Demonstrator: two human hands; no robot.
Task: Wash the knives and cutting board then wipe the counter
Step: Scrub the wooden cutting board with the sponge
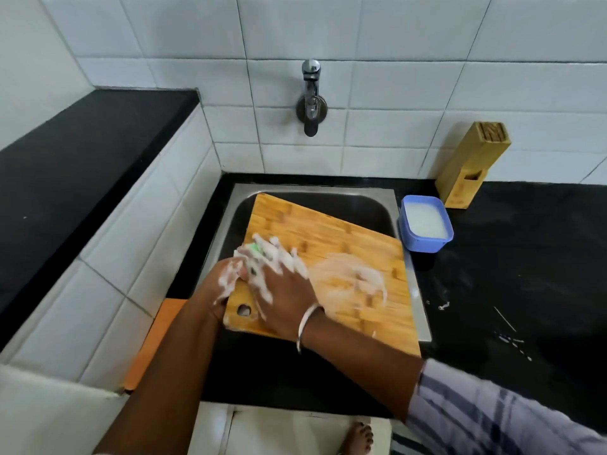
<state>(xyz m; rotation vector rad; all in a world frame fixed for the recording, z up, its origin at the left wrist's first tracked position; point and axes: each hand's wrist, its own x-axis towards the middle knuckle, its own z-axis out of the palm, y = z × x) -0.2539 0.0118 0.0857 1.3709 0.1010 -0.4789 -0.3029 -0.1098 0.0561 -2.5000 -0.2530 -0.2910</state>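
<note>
The black counter [525,257] wraps round a steel sink [315,188], and the wooden cutting board [345,238] lies slantwise over the basin. It covers the near and right part, and its far-left corner reaches up to the back rim. Its long axis runs roughly left to right, skewed a little toward the near right, with the hanging hole at the near-left corner. Both hands sit at that left end. The left hand [228,279], thick with foam, clasps the board's left edge just above the hole and looks to be steadying it. The right hand [282,287] lies on the board's face with its fingers wrapped over a green sponge [255,248]. A swirl of lather [348,277] marks the middle. The far strip and the right end look dry, so the untouched wood lies away from the sponge, rightward along the long axis. The right hand is the one placed to cover it, I judge. No knives show anywhere; the slots on top of the wooden knife block [469,172] at the wall carry no handles that I can make out. A blue tub [427,246] of whitish liquid stands just beside the sink's right rim. The wall tap [311,103] shows no stream. Nothing bears a readable brand, label or writing.
</note>
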